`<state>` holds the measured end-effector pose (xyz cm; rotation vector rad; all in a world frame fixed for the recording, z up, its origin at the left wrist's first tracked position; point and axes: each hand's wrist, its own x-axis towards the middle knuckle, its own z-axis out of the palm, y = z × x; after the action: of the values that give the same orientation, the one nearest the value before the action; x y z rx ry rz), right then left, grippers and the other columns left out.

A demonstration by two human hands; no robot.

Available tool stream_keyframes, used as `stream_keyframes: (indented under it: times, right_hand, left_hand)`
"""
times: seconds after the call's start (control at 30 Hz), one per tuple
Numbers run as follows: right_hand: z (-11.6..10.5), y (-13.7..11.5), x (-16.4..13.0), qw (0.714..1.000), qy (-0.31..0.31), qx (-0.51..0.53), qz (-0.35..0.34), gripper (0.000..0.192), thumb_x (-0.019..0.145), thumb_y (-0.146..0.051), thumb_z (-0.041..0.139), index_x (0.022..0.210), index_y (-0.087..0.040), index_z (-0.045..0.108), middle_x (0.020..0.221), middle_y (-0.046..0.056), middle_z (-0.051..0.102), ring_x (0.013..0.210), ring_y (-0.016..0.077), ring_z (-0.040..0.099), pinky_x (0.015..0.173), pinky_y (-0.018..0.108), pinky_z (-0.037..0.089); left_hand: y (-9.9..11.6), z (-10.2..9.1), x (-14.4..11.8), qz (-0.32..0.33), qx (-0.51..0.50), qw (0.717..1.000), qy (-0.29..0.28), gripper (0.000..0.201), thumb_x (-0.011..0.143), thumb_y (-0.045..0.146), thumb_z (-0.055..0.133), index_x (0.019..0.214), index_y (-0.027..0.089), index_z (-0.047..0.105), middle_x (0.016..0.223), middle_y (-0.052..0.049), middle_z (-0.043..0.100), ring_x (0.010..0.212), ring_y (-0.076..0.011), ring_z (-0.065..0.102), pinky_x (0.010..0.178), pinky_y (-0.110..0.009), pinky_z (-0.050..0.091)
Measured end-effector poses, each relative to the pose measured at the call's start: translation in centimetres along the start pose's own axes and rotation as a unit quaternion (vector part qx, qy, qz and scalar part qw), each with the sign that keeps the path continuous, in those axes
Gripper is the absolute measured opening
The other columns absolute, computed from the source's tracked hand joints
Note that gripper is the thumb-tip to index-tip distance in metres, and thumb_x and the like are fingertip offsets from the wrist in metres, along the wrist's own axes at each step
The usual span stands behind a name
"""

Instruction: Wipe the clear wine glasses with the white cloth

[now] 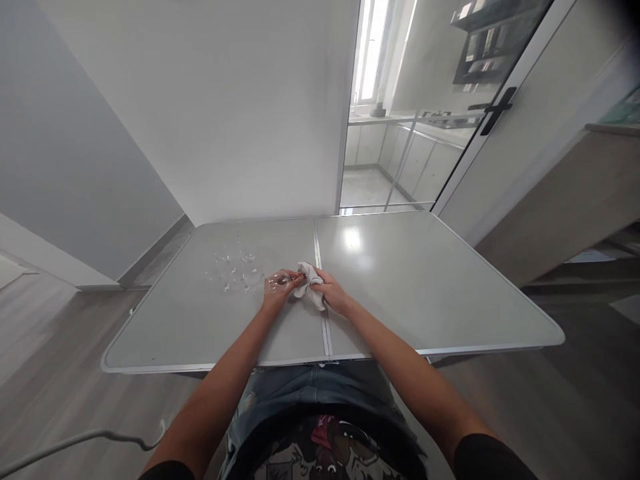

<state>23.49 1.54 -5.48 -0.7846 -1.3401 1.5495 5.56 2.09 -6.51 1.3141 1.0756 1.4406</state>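
My left hand (281, 288) is closed around a clear glass (274, 281), which lies on its side in the fingers. Its shape looks like a stemmed glass, though the fingers cover part of it. A crumpled white cloth (311, 293) is gripped by my right hand (331, 291) and pressed against the right end of the glass. Both hands meet just above the table, near its centre seam. To the left of my left hand stand several clear glasses (240, 272) in a cluster; their outlines are hard to make out against the pale surface.
The pale folding table (410, 287) has a metal rim and a seam (326, 333) across its middle. A white wall (260, 120) rises behind it. At the right rear is a glass door with a black handle (495, 110). A grey cable (100, 435) hangs at lower left.
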Motion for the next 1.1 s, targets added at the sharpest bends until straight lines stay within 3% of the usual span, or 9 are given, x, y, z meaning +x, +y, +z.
stream_keyframes:
  times: [0.13,0.27,0.47,0.6,0.7,0.83,0.93,1.03,1.1]
  right_hand:
    - [0.1,0.4,0.0,0.999,-0.013,-0.03,0.034,0.045,0.065,-0.019,0.061,0.108,-0.019,0.07,0.084,0.0,0.065,0.078,0.0164,0.053,0.07,0.025,0.04]
    - [-0.1,0.2,-0.1,0.997,-0.031,-0.063,0.028,0.039,0.064,-0.018,0.06,0.101,-0.019,0.07,0.083,-0.001,0.063,0.078,0.0157,0.051,0.069,0.025,0.039]
    - [0.0,0.4,0.0,1.0,0.007,0.01,0.012,0.044,0.069,-0.021,0.059,0.113,-0.022,0.065,0.085,-0.001,0.062,0.075,0.0148,0.051,0.069,0.025,0.039]
    - [0.1,0.7,0.2,0.999,-0.01,-0.034,0.035,0.031,0.065,-0.019,0.058,0.095,-0.018,0.067,0.078,-0.001,0.059,0.073,0.0152,0.05,0.069,0.026,0.039]
    - [-0.1,0.1,0.2,0.997,-0.013,-0.072,-0.015,0.041,0.061,-0.014,0.055,0.1,-0.02,0.065,0.088,0.0,0.064,0.085,0.0186,0.055,0.078,0.029,0.043]
    - [-0.8,-1.2,-0.1,0.989,0.057,-0.035,-0.131,0.065,0.061,-0.013,0.053,0.124,-0.026,0.054,0.115,0.003,0.065,0.104,0.021,0.057,0.086,0.03,0.044]
    - [-1.3,-1.7,-0.4,0.984,0.097,-0.058,-0.136,0.044,0.062,-0.016,0.054,0.106,-0.023,0.061,0.102,0.003,0.066,0.093,0.0206,0.057,0.08,0.03,0.045]
    - [-1.5,-2.0,-0.8,0.988,0.075,-0.088,-0.106,0.013,0.068,-0.025,0.056,0.079,-0.021,0.059,0.089,0.004,0.062,0.081,0.0191,0.054,0.072,0.03,0.045]
    - [-1.3,-2.1,-0.9,0.99,0.05,-0.092,-0.095,0.017,0.078,-0.036,0.052,0.073,-0.021,0.057,0.089,0.005,0.06,0.078,0.0183,0.053,0.071,0.03,0.045]
  left_hand:
    - [0.0,-0.1,0.2,0.017,0.004,0.999,0.043,0.029,0.065,0.038,0.087,0.081,0.018,0.075,0.088,-0.009,0.077,0.085,-0.0234,0.073,0.083,-0.038,0.06]
    - [-0.1,-0.2,0.5,0.034,0.01,0.995,0.095,0.027,0.067,0.038,0.087,0.079,0.018,0.074,0.087,-0.008,0.076,0.084,-0.0219,0.073,0.084,-0.037,0.059]
    - [0.2,-0.1,0.0,0.002,0.036,0.999,0.006,0.027,0.068,0.039,0.086,0.082,0.018,0.076,0.088,-0.009,0.077,0.083,-0.0228,0.073,0.082,-0.038,0.059]
    - [0.4,-0.1,0.0,0.023,0.014,0.999,0.034,0.027,0.069,0.039,0.085,0.082,0.019,0.074,0.091,-0.009,0.077,0.087,-0.0235,0.073,0.086,-0.04,0.057]
    - [0.4,-0.2,0.2,0.032,0.012,0.998,0.055,0.026,0.071,0.039,0.083,0.085,0.019,0.072,0.095,-0.009,0.077,0.092,-0.0237,0.073,0.091,-0.04,0.055]
    - [0.2,-0.2,0.4,0.035,0.01,0.997,0.067,0.032,0.073,0.038,0.082,0.093,0.02,0.066,0.097,-0.007,0.077,0.094,-0.023,0.073,0.094,-0.041,0.054]
    - [0.1,-0.1,0.6,0.028,-0.026,0.997,0.073,0.042,0.07,0.037,0.084,0.098,0.022,0.057,0.088,-0.005,0.077,0.089,-0.022,0.075,0.091,-0.04,0.055]
    - [0.1,-0.1,0.6,0.024,-0.033,0.996,0.084,0.047,0.069,0.039,0.085,0.097,0.022,0.051,0.08,-0.003,0.076,0.083,-0.0213,0.075,0.083,-0.037,0.057]
    - [0.2,0.0,0.6,0.021,-0.025,0.995,0.09,0.05,0.068,0.04,0.085,0.098,0.022,0.05,0.079,-0.003,0.076,0.076,-0.02,0.074,0.077,-0.034,0.057]
